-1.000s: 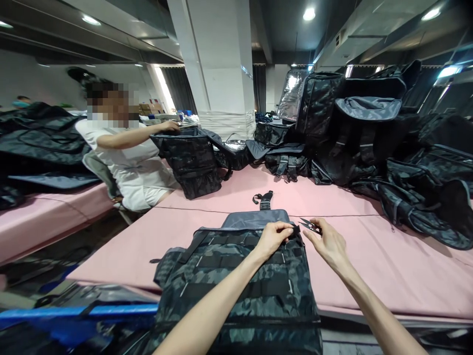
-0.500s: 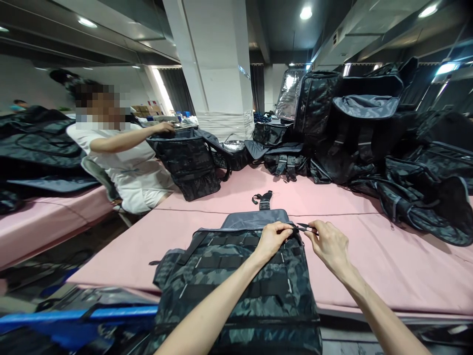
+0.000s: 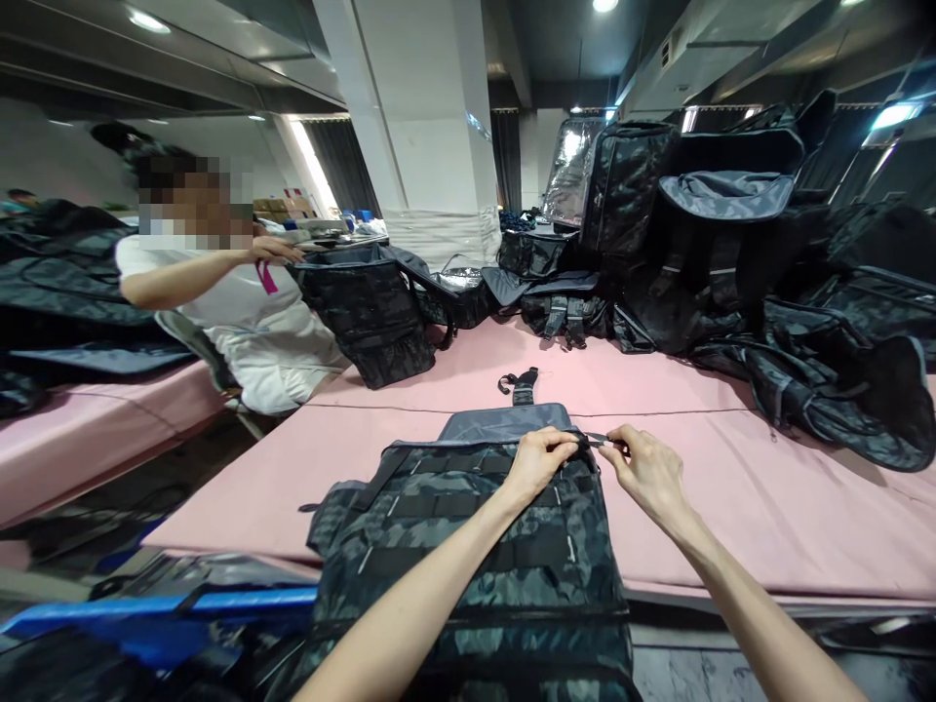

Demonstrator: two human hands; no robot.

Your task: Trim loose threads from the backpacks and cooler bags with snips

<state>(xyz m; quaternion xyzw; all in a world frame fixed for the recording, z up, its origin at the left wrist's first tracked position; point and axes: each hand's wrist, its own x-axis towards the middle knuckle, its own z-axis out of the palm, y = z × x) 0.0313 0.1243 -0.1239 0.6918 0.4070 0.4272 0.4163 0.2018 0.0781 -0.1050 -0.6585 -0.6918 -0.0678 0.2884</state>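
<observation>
A dark camouflage backpack (image 3: 475,556) lies flat on the pink table (image 3: 746,507) in front of me, its top edge pointing away. My left hand (image 3: 539,460) pinches the bag's upper right corner, fingers closed on the fabric. My right hand (image 3: 647,470) is closed round small black thread snips (image 3: 605,441), whose tips touch that same corner next to my left fingers. A black strap (image 3: 521,383) sticks out beyond the bag's grey top flap (image 3: 501,423).
A person in white (image 3: 226,312) sits at the left, hand on another open camouflage bag (image 3: 372,312). Several more bags are heaped at the back and right (image 3: 731,244). A white pillar (image 3: 424,127) stands behind. A blue bar (image 3: 168,609) runs low on the left.
My right hand has brought the snips leftward from open air to the bag's corner, and their blades have come together. The seated person's hand drew back from the other bag's rim.
</observation>
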